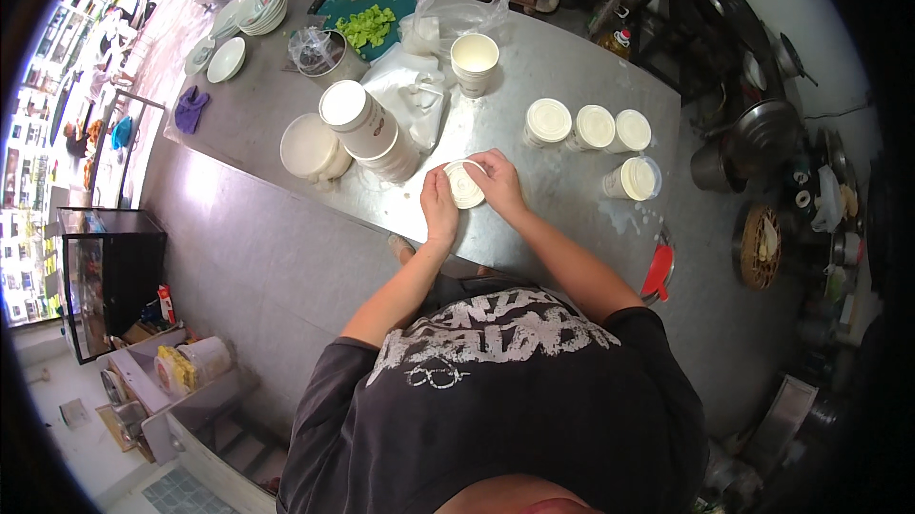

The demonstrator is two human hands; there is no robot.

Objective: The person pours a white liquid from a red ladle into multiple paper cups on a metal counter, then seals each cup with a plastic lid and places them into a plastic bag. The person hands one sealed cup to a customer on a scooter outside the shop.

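Both my hands are around a round white lid [465, 185] near the table's front edge. My left hand [439, 205] holds its left rim, and my right hand [502, 187] grips the right side with the thumb over the top. Whatever is beneath the lid is hidden. Just left of my hands stands a tall stack of large paper tubs [386, 149]. Beyond them is a short stack of open paper cups [475, 64]. Over to the right are several lidded paper cups [548, 121], one of them, a cup [633, 179], nearer the right edge.
A white round container [312, 149], a metal pot [342, 60] and a white plastic bag [411, 89] stand on the steel table [500, 242]. Chopped greens [366, 26] lie on a green cutting board [407, 3]. Bowls [261, 14] are stacked at the far left; a red-handled item [659, 271] sits by the right edge.
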